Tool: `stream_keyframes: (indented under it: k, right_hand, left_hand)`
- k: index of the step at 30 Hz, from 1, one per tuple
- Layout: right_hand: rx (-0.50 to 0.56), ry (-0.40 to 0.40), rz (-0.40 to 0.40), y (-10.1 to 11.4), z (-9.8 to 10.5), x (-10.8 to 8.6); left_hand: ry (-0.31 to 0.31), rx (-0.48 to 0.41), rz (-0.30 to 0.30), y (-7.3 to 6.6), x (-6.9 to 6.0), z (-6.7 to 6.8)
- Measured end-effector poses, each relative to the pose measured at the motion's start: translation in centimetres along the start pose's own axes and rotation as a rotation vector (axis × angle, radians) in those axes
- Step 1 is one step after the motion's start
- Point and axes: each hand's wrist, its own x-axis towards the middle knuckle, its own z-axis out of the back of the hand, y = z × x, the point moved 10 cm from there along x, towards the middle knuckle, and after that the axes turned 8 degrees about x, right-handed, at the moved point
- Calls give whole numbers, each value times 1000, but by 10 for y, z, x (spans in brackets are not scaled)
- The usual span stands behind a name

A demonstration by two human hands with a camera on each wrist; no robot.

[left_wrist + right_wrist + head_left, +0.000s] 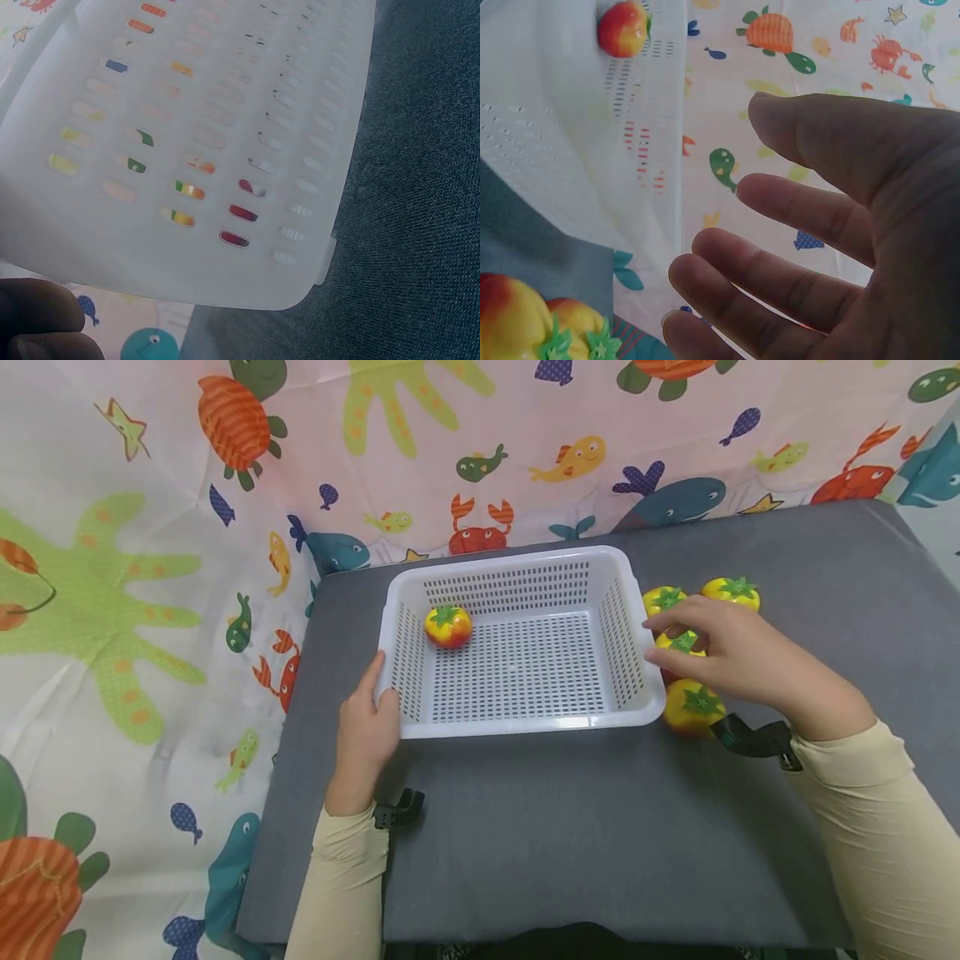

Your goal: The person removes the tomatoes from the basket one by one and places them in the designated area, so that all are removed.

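A white plastic basket [517, 723] with slotted walls lies on the grey table. Inside, near its left wall, is one yellow-and-red toy fruit [448, 627] with a green leafy top. My left hand [365, 739] grips the basket's left rim, thumb over the edge; two of its fingertips [41, 306] appear in the left wrist view. Just past the right rim, my right hand [731, 643] hovers above several similar fruits [693, 708], thumb and fingers spread, holding nothing. It partly hides some of them; the right wrist view shows a gap between thumb [802, 124] and fingers.
The grey table [570, 835] extends in front of the basket and to the right. A cloth printed with sea animals [420, 477] hangs behind and along the left side. Each wrist wears a black strap mount [399, 810].
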Motion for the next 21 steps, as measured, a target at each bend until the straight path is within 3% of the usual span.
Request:
stream_keyframes:
  k: [10,21]
  right_hand:
    - [-8,44,-36,10,-3,20]
    - [-9,89,-12,30,-13,41]
  left_hand:
    - [-9,-6,-23,-2,0,0]
    - [-18,1,-20,-3,-1,1]
